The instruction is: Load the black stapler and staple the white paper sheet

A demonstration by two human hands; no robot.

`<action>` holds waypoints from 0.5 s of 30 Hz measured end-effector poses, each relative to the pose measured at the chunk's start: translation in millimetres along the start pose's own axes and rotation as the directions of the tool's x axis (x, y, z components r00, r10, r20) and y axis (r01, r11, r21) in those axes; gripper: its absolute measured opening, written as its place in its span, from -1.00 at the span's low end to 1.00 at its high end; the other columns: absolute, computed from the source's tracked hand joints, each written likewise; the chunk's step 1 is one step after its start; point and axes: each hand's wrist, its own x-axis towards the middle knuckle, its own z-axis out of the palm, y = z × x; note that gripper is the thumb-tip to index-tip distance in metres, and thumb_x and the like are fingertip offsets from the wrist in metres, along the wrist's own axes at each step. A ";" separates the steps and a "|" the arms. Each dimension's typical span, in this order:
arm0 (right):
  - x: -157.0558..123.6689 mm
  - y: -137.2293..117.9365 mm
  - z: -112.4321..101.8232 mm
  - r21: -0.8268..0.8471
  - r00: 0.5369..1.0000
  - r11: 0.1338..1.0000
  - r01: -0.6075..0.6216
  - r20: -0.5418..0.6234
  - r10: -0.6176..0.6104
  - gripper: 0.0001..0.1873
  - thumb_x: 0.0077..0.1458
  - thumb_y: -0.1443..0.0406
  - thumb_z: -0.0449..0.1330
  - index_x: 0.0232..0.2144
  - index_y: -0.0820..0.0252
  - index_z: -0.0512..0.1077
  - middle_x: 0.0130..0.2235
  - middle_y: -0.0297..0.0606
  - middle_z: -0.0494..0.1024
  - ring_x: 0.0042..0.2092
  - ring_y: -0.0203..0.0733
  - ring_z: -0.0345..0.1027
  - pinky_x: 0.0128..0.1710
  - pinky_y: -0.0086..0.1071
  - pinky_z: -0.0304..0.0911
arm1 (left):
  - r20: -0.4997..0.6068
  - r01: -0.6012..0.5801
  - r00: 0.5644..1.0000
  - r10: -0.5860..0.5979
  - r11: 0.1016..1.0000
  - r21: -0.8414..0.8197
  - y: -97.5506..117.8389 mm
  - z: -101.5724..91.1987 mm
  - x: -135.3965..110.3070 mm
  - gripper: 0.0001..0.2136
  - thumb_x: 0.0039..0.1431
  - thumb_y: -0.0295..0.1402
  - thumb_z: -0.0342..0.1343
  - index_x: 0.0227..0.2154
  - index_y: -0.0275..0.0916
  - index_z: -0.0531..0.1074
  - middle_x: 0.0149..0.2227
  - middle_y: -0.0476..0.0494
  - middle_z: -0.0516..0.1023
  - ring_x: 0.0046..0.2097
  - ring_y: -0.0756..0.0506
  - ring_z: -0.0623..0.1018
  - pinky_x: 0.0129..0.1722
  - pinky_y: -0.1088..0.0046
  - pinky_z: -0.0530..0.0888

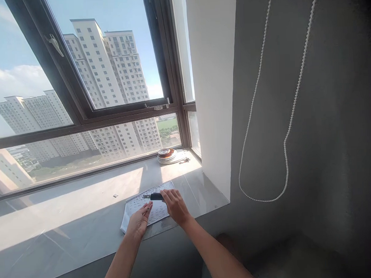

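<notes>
My right hand (pixel 176 205) is closed around the black handle of a small tool (pixel 157 196) with a short, flat metal end; its exact kind is too small to tell. The metal end points left, above a white printed sheet (pixel 133 205) on the window sill. Just below the tool, my left hand (pixel 139 221) has its fingers pressed together in a pinch. Something thin may be between the fingertips, but I cannot make it out. The sheet is creased along its left side and lies partly under both hands.
A stack of round, plate-like things (pixel 167 154) stands in the sill's far corner, with a small dark thing (pixel 185 159) beside it. A small flat piece (pixel 115 195) lies on the pale sill (pixel 78 217). A looped bead chain (pixel 248 124) hangs at the right.
</notes>
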 end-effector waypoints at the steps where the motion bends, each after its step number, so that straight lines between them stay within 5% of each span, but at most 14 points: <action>1: 0.6 -0.3 0.2 0.013 0.999 0.999 -0.039 0.006 0.039 -0.50 0.40 0.44 -0.01 0.33 0.15 0.21 0.16 -0.04 0.50 0.12 0.05 0.36 0.10 -0.03 0.34 | -0.025 0.011 1.000 -0.012 1.000 -0.019 2.0 -3.4 -2.4 -0.92 0.20 -0.50 0.15 -0.30 -0.19 0.41 -0.25 -0.28 0.66 0.03 -0.27 0.67 0.11 0.20 0.61; 5: 3.5 -0.4 2.0 0.012 0.990 0.998 -0.060 0.132 0.058 -0.54 0.36 0.42 0.08 0.27 0.20 0.25 0.08 -0.03 0.53 0.04 0.05 0.39 0.02 -0.06 0.37 | -0.097 -0.170 0.980 0.174 0.984 0.054 10.7 -18.7 -14.6 -0.73 0.21 -0.37 0.26 -0.06 -0.21 0.40 -0.13 -0.28 0.69 -0.01 -0.24 0.69 0.14 0.16 0.59; 9: 5.7 -1.5 2.4 0.027 0.970 0.997 -0.070 0.237 0.062 -0.56 0.32 0.39 0.18 0.21 0.20 0.30 0.02 -0.07 0.55 -0.02 0.02 0.42 -0.05 -0.17 0.39 | 0.095 -0.378 0.925 0.368 0.867 0.326 7.5 -31.8 -24.3 -0.50 0.11 -0.03 0.34 0.01 -0.21 0.46 -0.15 -0.29 0.71 -0.13 -0.30 0.72 0.00 0.06 0.65; 12: 5.4 -4.3 -0.6 0.035 0.977 0.995 -0.097 0.195 0.088 -0.53 0.34 0.31 0.19 0.25 0.15 0.27 0.08 -0.06 0.55 0.07 0.04 0.42 0.07 -0.08 0.35 | 0.171 -0.416 0.909 0.380 0.830 0.371 0.4 -34.8 -28.4 -0.48 0.02 0.09 0.35 -0.09 -0.20 0.57 -0.17 -0.25 0.71 -0.16 -0.30 0.72 -0.08 0.15 0.66; 15: 4.3 -8.1 -5.3 0.045 0.994 0.999 0.025 0.108 -0.029 -0.49 0.40 0.21 0.12 0.33 0.07 0.19 0.24 -0.06 0.46 0.25 0.05 0.30 0.28 0.13 0.13 | 0.210 -0.465 0.885 0.416 0.767 0.442 1.0 -29.8 -32.6 -0.47 0.03 0.14 0.31 -0.11 -0.20 0.64 -0.31 -0.17 0.70 -0.30 -0.22 0.69 -0.28 0.29 0.64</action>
